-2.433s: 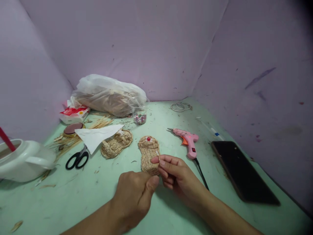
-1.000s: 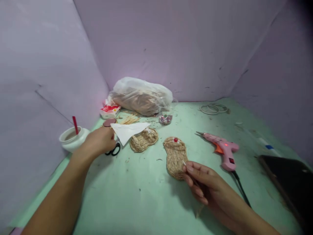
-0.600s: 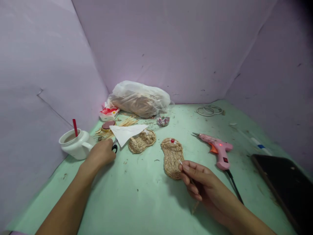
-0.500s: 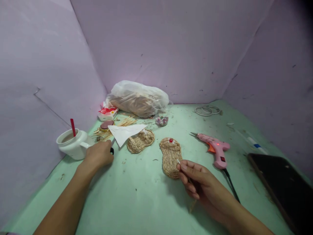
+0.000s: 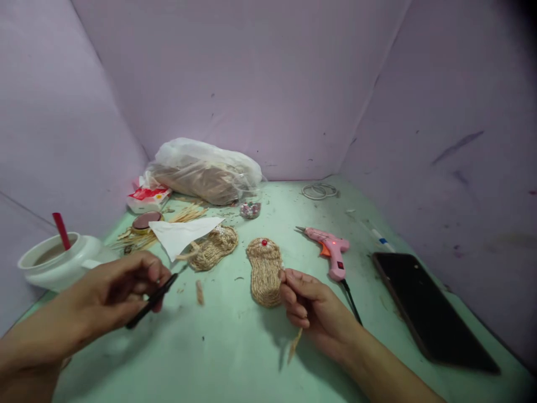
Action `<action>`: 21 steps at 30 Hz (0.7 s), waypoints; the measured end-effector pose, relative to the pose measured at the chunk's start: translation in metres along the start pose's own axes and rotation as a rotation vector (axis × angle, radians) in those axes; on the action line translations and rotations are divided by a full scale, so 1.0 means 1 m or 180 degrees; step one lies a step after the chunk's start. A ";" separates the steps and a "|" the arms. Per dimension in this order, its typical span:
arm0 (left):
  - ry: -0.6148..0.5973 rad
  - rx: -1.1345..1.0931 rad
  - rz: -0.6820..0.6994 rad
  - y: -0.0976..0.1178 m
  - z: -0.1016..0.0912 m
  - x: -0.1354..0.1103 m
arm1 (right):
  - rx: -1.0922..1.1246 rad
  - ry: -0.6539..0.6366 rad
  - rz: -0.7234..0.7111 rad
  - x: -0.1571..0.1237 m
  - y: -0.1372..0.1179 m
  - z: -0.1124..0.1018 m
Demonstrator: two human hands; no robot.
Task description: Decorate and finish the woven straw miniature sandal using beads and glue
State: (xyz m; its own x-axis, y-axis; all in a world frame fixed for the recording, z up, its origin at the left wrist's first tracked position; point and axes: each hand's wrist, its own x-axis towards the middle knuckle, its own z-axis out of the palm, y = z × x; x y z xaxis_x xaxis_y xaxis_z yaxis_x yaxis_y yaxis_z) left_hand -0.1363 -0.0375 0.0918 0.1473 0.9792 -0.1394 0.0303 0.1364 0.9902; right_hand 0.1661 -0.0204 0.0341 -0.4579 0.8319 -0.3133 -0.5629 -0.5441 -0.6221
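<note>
My left hand (image 5: 126, 288) is closed around black-handled scissors (image 5: 151, 302), their thin tip pointing away to the right. My right hand (image 5: 312, 305) pinches a straw strand (image 5: 295, 346), whose pale tail hangs below the fingers; a small white end shows at the fingertips. Just left of those fingertips lies a woven straw slipper (image 5: 265, 277) with a red bead (image 5: 264, 243) on its upper part. A second woven slipper (image 5: 213, 249) lies farther left, partly beside a folded white paper (image 5: 182, 235). Between the hands rests a short straw scrap (image 5: 199, 293).
A pink glue gun (image 5: 335, 252) with a lit red light lies right of the slipper. Beyond it are a phone (image 5: 432, 308) and wire rings (image 5: 319, 191). A white pot (image 5: 84, 254), straw strands (image 5: 188, 214), a bead container (image 5: 250, 209) and a plastic bag (image 5: 205, 173) stand left and back.
My left hand has lifted the scissors from beside the paper and brought them nearer. The view has turned right, so things appear farther left. My right hand still pinches the strand.
</note>
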 end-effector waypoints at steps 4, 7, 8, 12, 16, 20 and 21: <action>-0.0407 -0.0310 -0.0323 -0.008 0.051 0.015 | 0.0161 -0.0106 0.0025 -0.001 -0.001 0.001; -0.0148 -0.1127 -0.0321 -0.021 0.076 0.022 | 0.0234 -0.0129 0.0020 -0.001 -0.003 0.000; -0.0118 -0.1229 -0.0364 -0.026 0.081 0.023 | 0.0249 -0.0136 0.0028 -0.001 -0.003 0.000; -0.0276 -0.0673 -0.0266 -0.041 0.096 0.022 | 0.0308 -0.0169 0.0076 -0.001 -0.003 0.000; -0.0304 0.1267 0.0180 -0.042 0.110 0.014 | 0.0281 -0.0178 0.0095 -0.001 0.002 0.001; -0.0112 0.2649 0.0697 -0.042 0.117 0.008 | 0.0169 -0.0280 0.0159 0.000 0.009 0.001; -0.0102 0.2803 0.0872 -0.043 0.118 0.008 | 0.0118 -0.0299 0.0175 0.000 0.010 0.001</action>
State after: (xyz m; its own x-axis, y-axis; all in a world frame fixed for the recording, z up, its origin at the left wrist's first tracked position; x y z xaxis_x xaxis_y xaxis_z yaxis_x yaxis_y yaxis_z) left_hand -0.0201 -0.0534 0.0469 0.2872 0.9540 0.0855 0.7296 -0.2757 0.6259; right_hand 0.1598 -0.0262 0.0283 -0.5502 0.7879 -0.2766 -0.5594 -0.5937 -0.5784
